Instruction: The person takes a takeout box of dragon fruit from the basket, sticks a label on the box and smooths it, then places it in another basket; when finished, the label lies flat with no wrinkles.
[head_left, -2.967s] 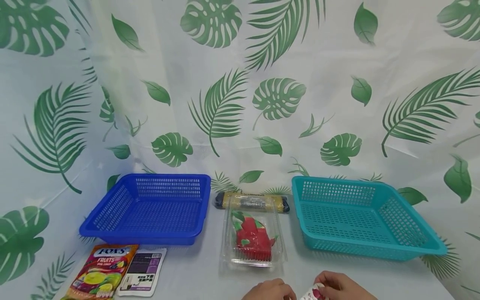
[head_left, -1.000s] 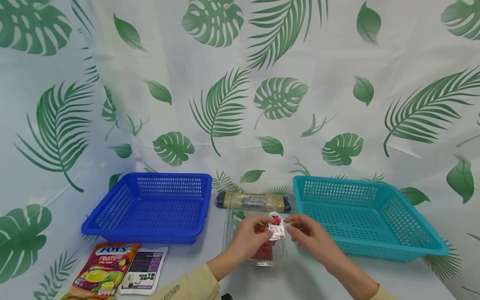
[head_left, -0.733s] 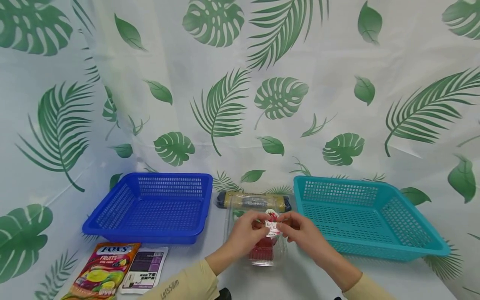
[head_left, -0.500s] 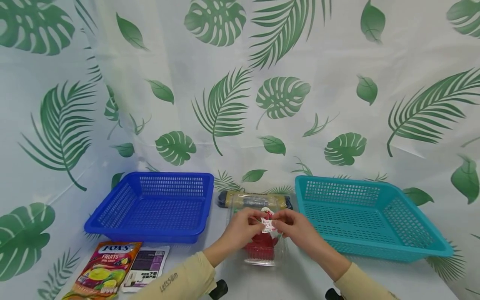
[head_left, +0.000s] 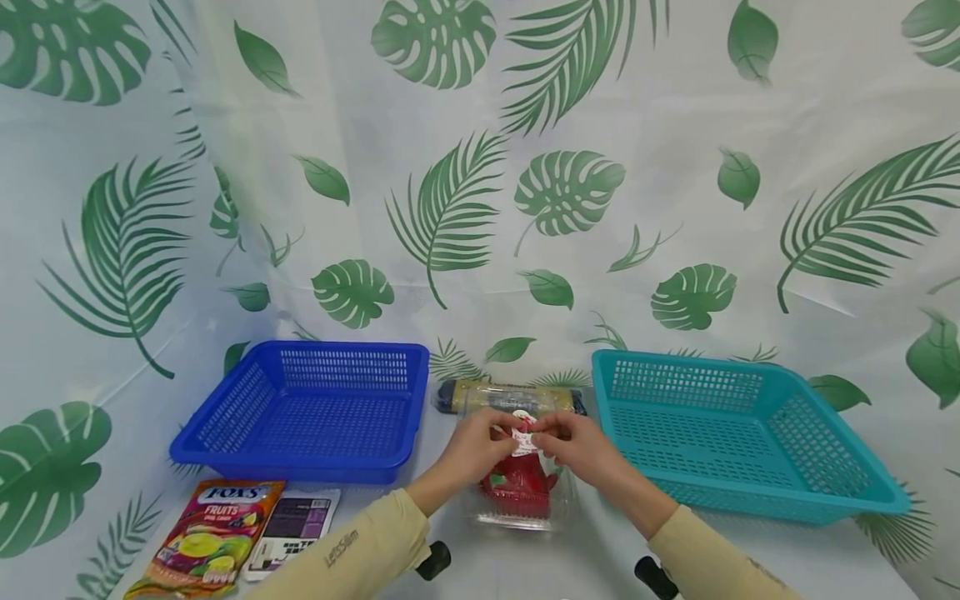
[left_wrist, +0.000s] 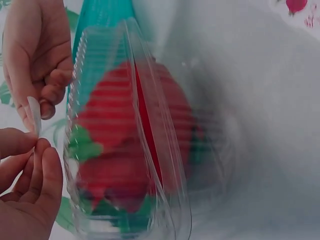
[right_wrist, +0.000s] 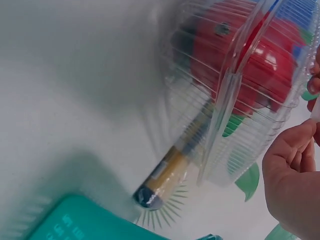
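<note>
A small white label (head_left: 524,442) with a red fruit print is held up over a clear plastic clamshell box (head_left: 517,523). A red dragon fruit with green scales (head_left: 517,487) lies inside the box, which is closed over it. My left hand (head_left: 474,450) pinches the label's left edge between thumb and fingertips. At the right edge, the thumb and index finger of my right hand (head_left: 581,450) pinch it too. The left wrist view shows the label (left_wrist: 34,115) edge-on between both hands, beside the box lid.
A blue basket (head_left: 300,471) stands left, a teal basket (head_left: 750,504) right. Behind the box lies a yellow wrapped roll with dark ends (head_left: 465,396). A candy bag (head_left: 202,542) and a white-purple packet (head_left: 292,533) lie front left. Another printed white piece (left_wrist: 310,12) lies nearer.
Both hands have come up from the table's front edge with the label to above the box. The right fingers have closed on the label, and it has moved slightly left and away.
</note>
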